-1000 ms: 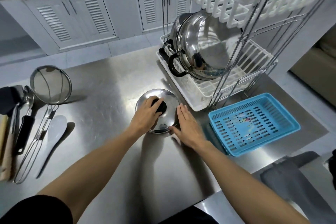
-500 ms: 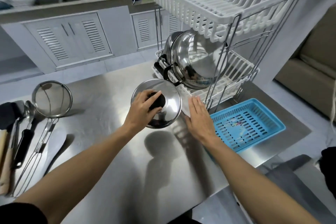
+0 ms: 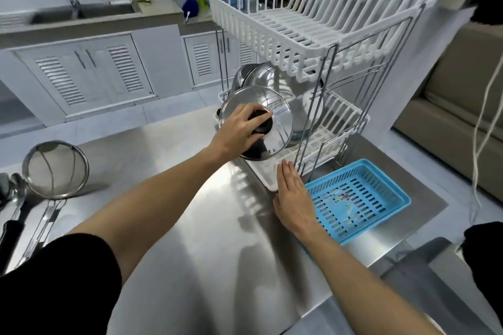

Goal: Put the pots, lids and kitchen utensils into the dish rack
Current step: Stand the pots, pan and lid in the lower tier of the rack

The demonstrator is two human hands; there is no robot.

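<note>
A: While the left hand (image 3: 239, 130) grips the black round knob (image 3: 262, 124) of the round stainless-steel lid (image 3: 275, 111), where does that lid sit relative to the two-tier white plastic dish rack (image 3: 313, 43)?

B: It hangs tilted, clear of the brushed-steel counter (image 3: 196, 226), just in front of the rack's lower tier; its lower edge is over the rack's white drip tray (image 3: 265, 177); whether it touches the tray I cannot tell.

A: And the right hand (image 3: 292, 198)?

B: Flat, fingers straight and pressed together, holding nothing; it lies at the near corner of the rack's tray, between the rack and the light-blue slotted plastic basket (image 3: 362, 196); the basket stands just beside the rack, on its near right.

A: What is in the rack?

B: A shiny stainless-steel pot (image 3: 258, 77) stands on edge in the lower tier, directly behind the lid; a second steel piece shows behind it, too hidden to name; the upper tier carries nothing I can make out.

A: The utensils?

B: Well apart from the rack, far to its left on the counter: a round wire-mesh strainer with a long steel handle (image 3: 55, 168), and beside it a steel ladle with a black handle (image 3: 15, 198); other pieces at the frame edge are cut off.
</note>
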